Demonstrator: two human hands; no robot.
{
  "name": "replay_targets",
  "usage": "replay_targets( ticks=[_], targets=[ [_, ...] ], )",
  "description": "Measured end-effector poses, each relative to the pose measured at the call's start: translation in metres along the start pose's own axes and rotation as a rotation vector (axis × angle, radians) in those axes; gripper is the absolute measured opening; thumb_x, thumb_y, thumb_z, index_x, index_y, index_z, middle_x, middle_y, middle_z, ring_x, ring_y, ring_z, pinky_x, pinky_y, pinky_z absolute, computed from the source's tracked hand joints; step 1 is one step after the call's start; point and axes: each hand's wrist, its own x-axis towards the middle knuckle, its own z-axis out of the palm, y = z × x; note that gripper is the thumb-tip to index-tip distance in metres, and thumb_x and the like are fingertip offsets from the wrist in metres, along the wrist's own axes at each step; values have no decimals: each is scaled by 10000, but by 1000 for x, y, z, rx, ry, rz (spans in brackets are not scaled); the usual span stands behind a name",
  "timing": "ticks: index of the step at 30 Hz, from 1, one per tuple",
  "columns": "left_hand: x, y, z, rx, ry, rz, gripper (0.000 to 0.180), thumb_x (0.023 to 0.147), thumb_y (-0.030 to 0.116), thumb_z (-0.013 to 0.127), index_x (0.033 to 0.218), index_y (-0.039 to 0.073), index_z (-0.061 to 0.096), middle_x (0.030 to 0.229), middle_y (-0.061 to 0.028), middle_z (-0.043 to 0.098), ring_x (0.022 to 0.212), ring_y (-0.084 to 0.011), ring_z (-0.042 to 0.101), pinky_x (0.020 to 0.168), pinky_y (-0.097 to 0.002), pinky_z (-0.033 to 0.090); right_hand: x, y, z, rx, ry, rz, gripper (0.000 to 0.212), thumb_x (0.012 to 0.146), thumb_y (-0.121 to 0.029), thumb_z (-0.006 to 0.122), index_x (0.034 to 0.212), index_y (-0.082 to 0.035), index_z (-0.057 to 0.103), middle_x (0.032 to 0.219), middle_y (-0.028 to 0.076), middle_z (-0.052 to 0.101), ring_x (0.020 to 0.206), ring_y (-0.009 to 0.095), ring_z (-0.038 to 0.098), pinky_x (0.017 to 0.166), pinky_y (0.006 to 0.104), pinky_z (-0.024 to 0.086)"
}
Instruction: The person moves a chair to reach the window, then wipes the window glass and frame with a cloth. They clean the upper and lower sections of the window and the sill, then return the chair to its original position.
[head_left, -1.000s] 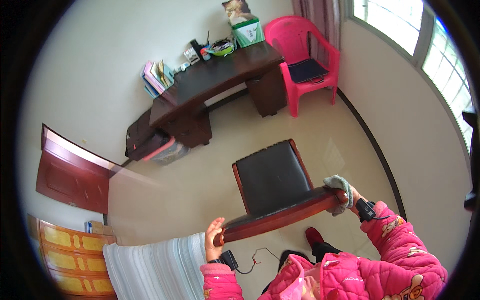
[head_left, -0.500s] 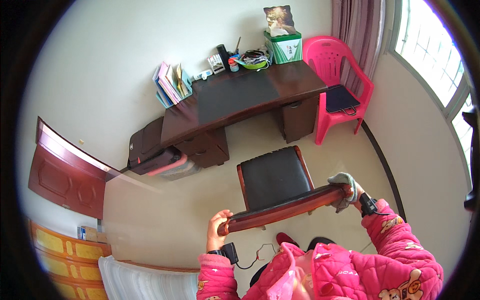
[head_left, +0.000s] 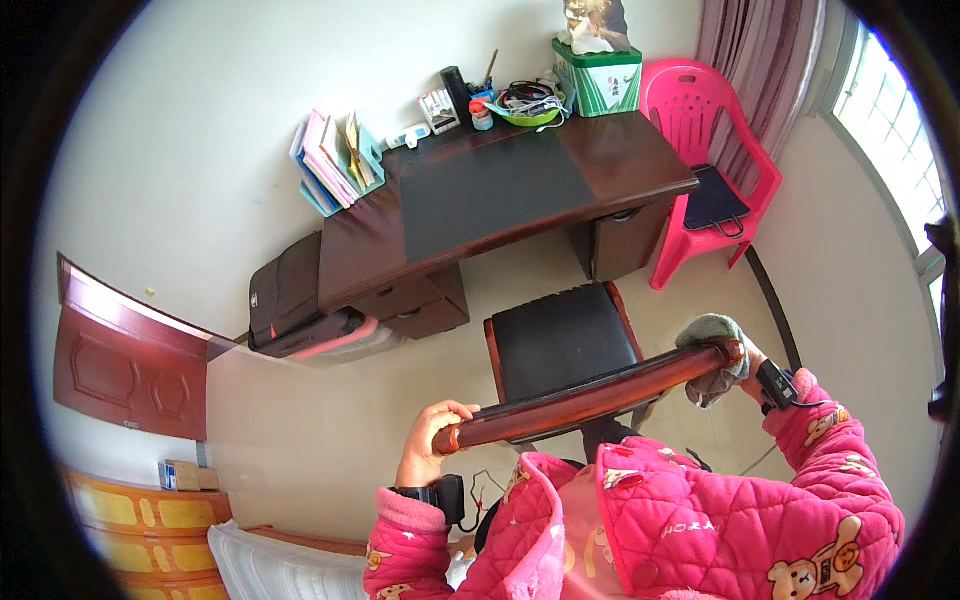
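Note:
A wooden chair (head_left: 566, 345) with a black padded seat stands in front of me, its curved reddish-brown top rail nearest my body. My left hand (head_left: 432, 440) is closed round the rail's left end, fingers laid over its top edge. At the right end, a grey-green cloth (head_left: 712, 385) wraps over the rail. My right hand (head_left: 748, 366) grips that end through the cloth, which hides most of its fingers. Both wrists carry black strapped devices with wires, below pink quilted sleeves.
Beyond the chair is a dark wooden desk (head_left: 490, 190) bearing folders (head_left: 335, 165), a green-and-white box (head_left: 598, 80) and a green bowl (head_left: 530, 115). A pink plastic chair (head_left: 690, 110) stands right of it. Suitcases (head_left: 285, 290) sit on its left; a bed (head_left: 285, 570) lies lower left.
The desk looks larger and closer, and my body has leaned forward over the floor. In view, the chair's rail has shifted slightly right and up. Both hands keep their hold.

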Motion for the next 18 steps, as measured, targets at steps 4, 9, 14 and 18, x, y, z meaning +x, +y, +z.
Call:
replay_targets(
  ticks=[4,9,14,18],
  targets=[
    [14,10,-18,-52,0,49,147,812,99,517,826,16,637,1085,-158,672,874,-198,638,825,-275,479,18,-15,8,227,-38,618,381,782,-219,733,1053,7,590,727,164,656,472,255,608,403,376,543],
    [22,15,-36,-52,34,97,135,799,74,520,786,10,639,1092,-136,678,723,-99,553,682,-220,429,42,-17,19,264,8,704,647,889,-612,463,1067,1,572,686,205,636,479,264,619,373,365,522],
    [31,16,-43,-2,92,79,130,790,56,516,787,18,641,1092,-123,681,682,-68,508,632,-209,406,70,-1,15,444,30,771,657,875,-652,478,1075,-35,577,711,198,626,433,253,563,351,342,485],
    [46,12,-46,76,116,95,130,802,44,512,804,17,638,1127,-125,669,662,-61,505,591,-198,400,94,16,6,593,-159,707,650,862,-645,519,1137,-57,554,728,160,612,423,240,526,348,333,450]
  ],
)
